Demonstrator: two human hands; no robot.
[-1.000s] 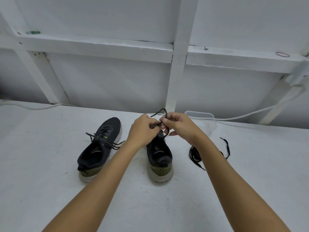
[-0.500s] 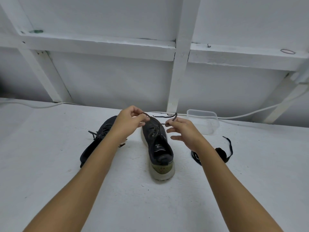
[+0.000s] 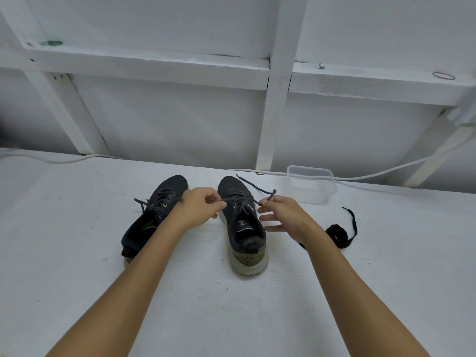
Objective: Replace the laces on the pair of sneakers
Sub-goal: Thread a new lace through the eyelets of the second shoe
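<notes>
Now two dark sneakers sit side by side on the white table [image 3: 77,253], toes pointing away from the person. The right sneaker [image 3: 243,222] stands straight, with its greenish heel near us. The left sneaker [image 3: 152,217] lies at a slant, and the person's left arm covers part of it.

Both hands are over the right sneaker. The left hand [image 3: 199,207] has its fingers curled and pinches the gray lace [image 3: 238,200] on the left side of the shoe. The right hand [image 3: 282,215] pinches the other end of that lace between thumb and first finger – its other fingers are spread out loose. The lace runs tight across the top of the shoe between the two hands, and its far end sticks out past the right fingers.

A black lace [image 3: 340,234] lies in a small coil on the table, right of the right arm. A clear plastic box [image 3: 313,185] stands behind the hands, near the wall – a white cable [image 3: 51,159] runs along there too.
</notes>
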